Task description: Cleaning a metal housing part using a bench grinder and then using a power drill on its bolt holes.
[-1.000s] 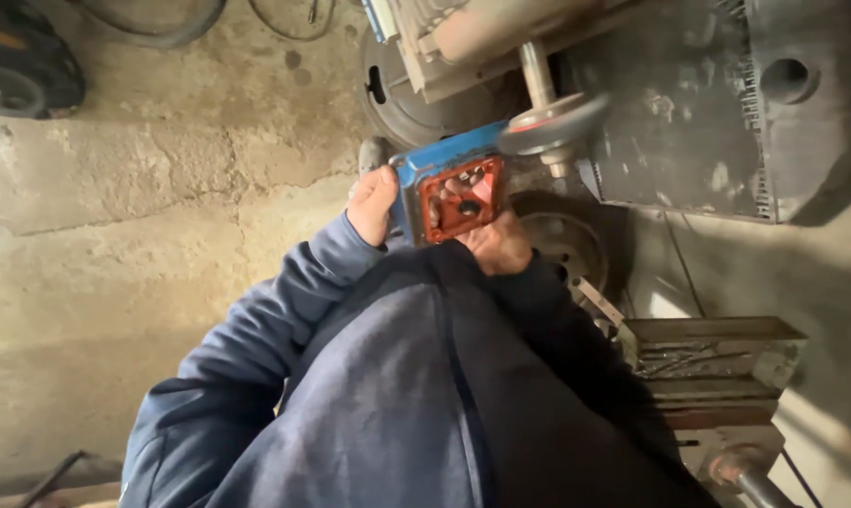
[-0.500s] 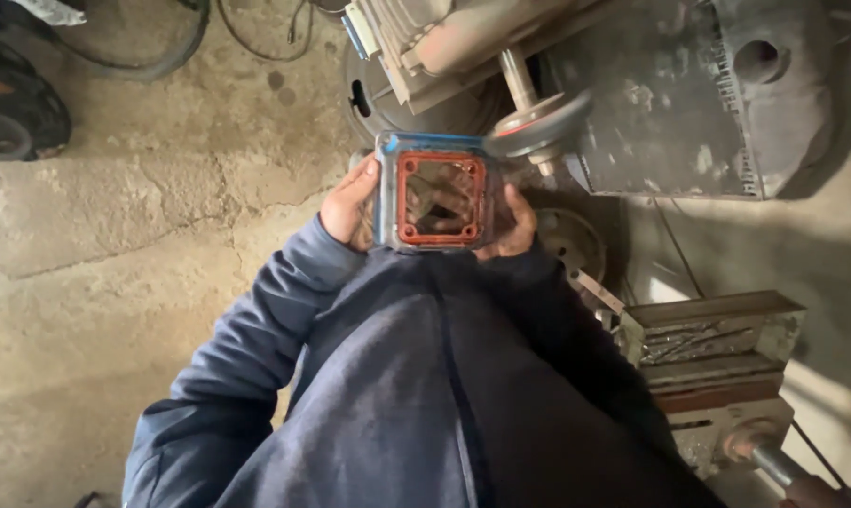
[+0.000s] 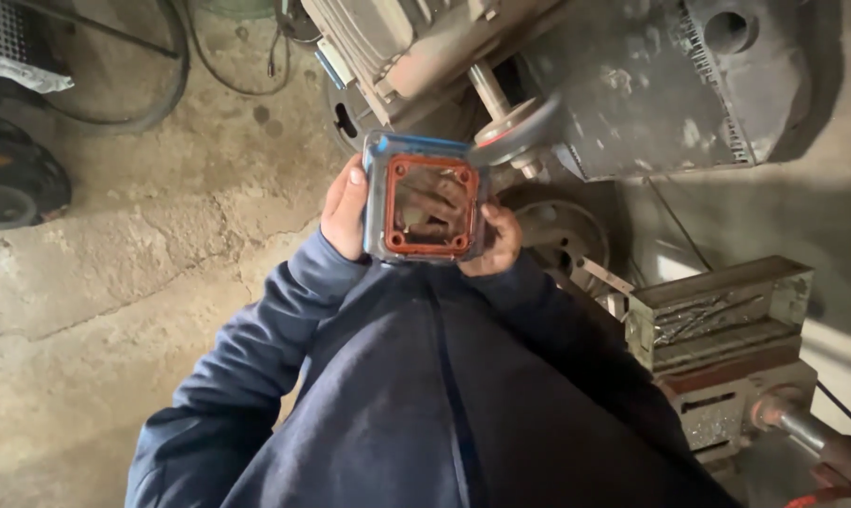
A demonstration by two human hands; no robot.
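Concrete floor [image 3: 115, 282] below square box cover [image 3: 427, 198]; left hand [image 3: 346, 212], right hand [image 3: 496, 240] gripping opposite edges; likely rigid, light; red gasket soft.

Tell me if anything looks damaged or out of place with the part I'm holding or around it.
Nothing looks broken. The square cover with its red-orange gasket sits level between the left hand and right hand. The concrete floor is cracked and stained, and the motor and toolbox nearby are dusty.
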